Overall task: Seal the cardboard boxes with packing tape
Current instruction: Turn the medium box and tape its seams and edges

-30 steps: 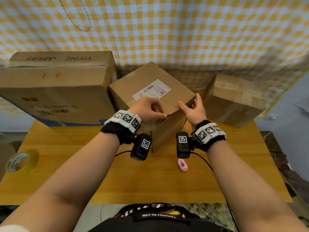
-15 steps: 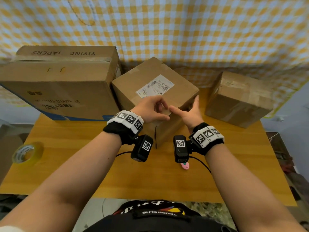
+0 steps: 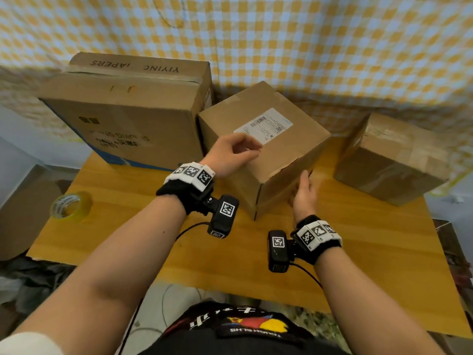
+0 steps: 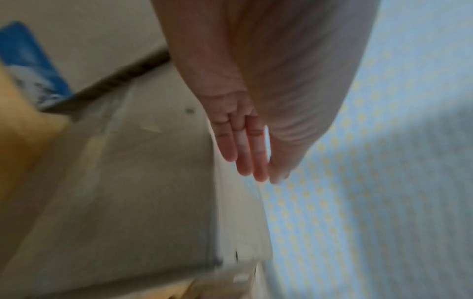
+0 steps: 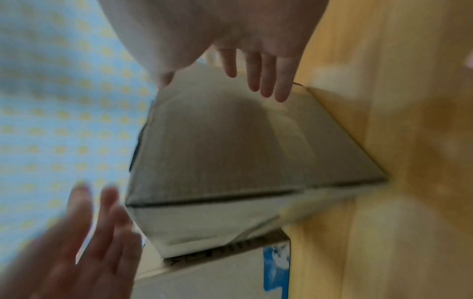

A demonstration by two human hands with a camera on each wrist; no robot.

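A mid-size cardboard box (image 3: 279, 149) with a white shipping label stands cornerwise on the wooden table (image 3: 358, 252). My left hand (image 3: 252, 152) hovers over its near top edge with relaxed fingers and holds nothing. In the left wrist view its fingers (image 4: 245, 153) lie straight beside the box (image 4: 128, 182). My right hand (image 3: 304, 180) is open, flat beside the box's right front face; I cannot tell if it touches. The right wrist view shows its spread fingers (image 5: 266, 81) over that box (image 5: 230, 151). A yellowish tape roll (image 3: 70, 206) lies at the table's left edge.
A large printed box (image 3: 122, 119) stands at the back left, touching the middle box. A smaller taped box (image 3: 391, 157) sits at the back right. A checked yellow cloth (image 3: 307, 47) hangs behind. Bare wood lies between me and the boxes.
Both hands have come off the middle box's front top edge. The right hand has dropped down beside the box's right face; the left has lifted slightly above the top.
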